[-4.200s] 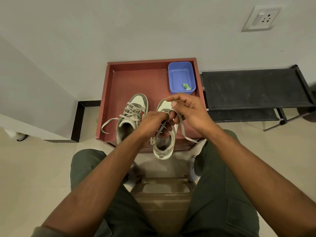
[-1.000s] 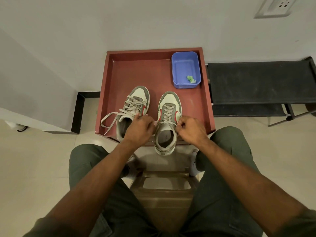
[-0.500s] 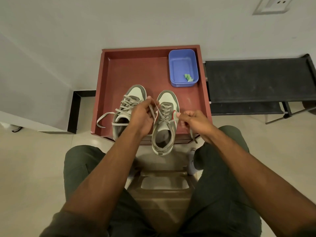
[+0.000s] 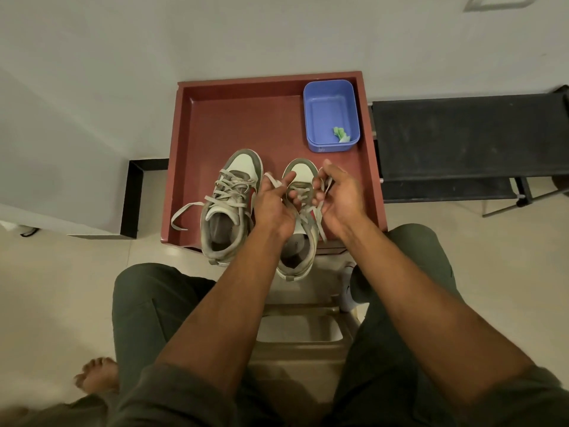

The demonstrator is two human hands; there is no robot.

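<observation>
Two grey-and-white sneakers stand side by side at the near edge of a red-brown tray table [image 4: 215, 118]. The left sneaker [image 4: 229, 208] has loose laces trailing off to the left. Over the right sneaker [image 4: 300, 235] both my hands work its laces. My left hand [image 4: 272, 201] holds one lace end, which loops over its fingers. My right hand [image 4: 340, 195] grips the other lace end, with the lace running down beside the shoe's opening. My hands hide most of the right shoe's tongue and eyelets.
A blue plastic tub [image 4: 331, 115] with a small green scrap stands at the tray's far right corner. A black shoe rack [image 4: 462, 140] sits to the right against the wall. My knees and a beige plastic stool [image 4: 300, 331] lie below the tray.
Both hands have lifted the lace ends up and forward over the right shoe, drawing closer together. The left sneaker has not moved.
</observation>
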